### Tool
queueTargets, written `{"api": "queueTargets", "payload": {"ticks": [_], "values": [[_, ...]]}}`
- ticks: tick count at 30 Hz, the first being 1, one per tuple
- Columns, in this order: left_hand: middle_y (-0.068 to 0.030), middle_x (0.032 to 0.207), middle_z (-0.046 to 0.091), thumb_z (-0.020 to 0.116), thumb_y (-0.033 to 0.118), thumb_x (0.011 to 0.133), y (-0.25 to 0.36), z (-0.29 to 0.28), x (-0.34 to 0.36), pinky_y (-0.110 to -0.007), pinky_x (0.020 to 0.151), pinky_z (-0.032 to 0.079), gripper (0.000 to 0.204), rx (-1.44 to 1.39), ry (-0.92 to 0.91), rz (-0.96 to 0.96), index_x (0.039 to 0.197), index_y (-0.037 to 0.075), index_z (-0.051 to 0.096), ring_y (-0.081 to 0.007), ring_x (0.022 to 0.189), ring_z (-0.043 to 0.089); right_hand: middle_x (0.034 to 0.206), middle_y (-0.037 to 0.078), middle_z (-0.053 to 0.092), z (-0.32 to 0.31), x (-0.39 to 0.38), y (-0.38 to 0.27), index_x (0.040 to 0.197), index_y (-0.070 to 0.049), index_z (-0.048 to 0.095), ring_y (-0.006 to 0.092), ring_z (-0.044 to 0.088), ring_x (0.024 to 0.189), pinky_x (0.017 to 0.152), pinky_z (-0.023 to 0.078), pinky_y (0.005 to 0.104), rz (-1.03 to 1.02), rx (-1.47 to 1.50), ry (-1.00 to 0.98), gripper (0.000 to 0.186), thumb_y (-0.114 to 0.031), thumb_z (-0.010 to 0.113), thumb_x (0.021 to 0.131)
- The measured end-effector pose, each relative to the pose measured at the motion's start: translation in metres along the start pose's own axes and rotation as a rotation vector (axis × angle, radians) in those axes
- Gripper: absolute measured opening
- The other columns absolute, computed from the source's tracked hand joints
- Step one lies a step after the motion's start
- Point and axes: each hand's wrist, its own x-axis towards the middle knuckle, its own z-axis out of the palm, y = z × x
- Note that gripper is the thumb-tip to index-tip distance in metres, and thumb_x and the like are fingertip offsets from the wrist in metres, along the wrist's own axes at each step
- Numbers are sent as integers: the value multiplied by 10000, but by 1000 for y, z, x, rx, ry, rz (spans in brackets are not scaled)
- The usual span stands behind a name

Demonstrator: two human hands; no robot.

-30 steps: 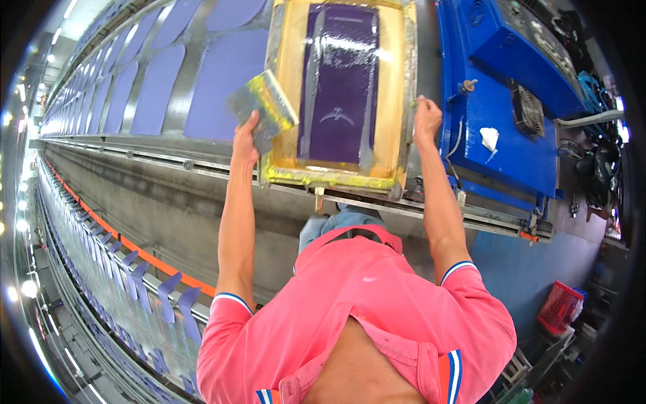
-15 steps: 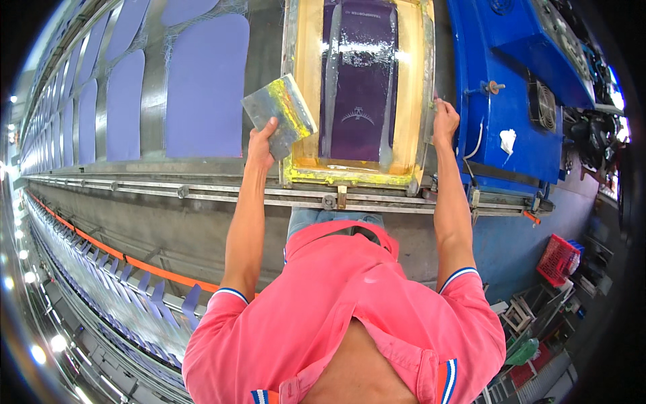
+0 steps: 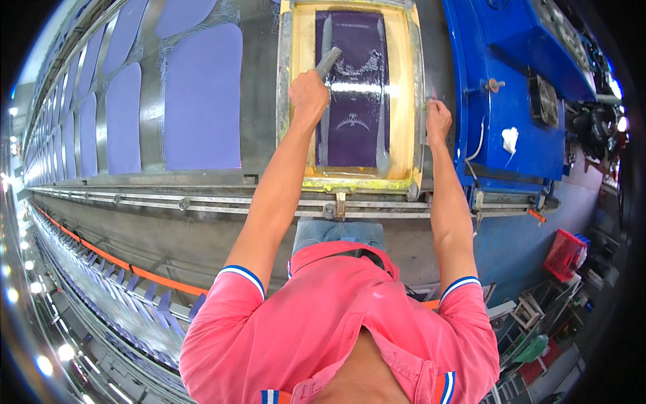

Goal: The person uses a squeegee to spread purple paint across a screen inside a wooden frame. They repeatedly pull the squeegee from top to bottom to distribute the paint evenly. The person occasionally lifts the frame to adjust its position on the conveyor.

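A silk-screen printing frame [image 3: 360,184] lies in front of me, its rim smeared with yellow ink. Inside its yellowish border is a dark purple printing area [image 3: 343,148] with wet, shiny ink and a pale emblem. My left hand [image 3: 309,97] is closed round a flat, ink-stained scraper [image 3: 330,62], seen nearly edge-on over the left part of the screen. Whether the scraper's lower edge touches the mesh I cannot tell. At the frame's right side, my right hand [image 3: 439,122] is closed on the edge, its fingertips partly hidden.
Several flat purple pieces [image 3: 203,101] lie on the long table to the left. A metal rail [image 3: 269,203] runs along the table's near edge. To the right stands a blue machine [image 3: 518,141]. A red crate [image 3: 564,256] is on the floor at the right.
My left hand has moved right and away from me, from beside the frame to over the screen, turning the scraper from face-up to edge-on. My right hand stays at the frame's right side.
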Motion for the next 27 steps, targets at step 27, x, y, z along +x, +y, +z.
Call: {"api": "queueTargets", "payload": {"ticks": [27], "values": [[-191, 857, 721, 669, 98, 745, 52, 17, 79, -465, 730, 574, 148, 209, -228, 553, 855, 113, 766, -345, 824, 723, 879, 181, 710, 69, 31, -189, 831, -63, 734, 347, 695, 923, 821, 507, 497, -767, -644, -654, 132, -143, 669, 749]]}}
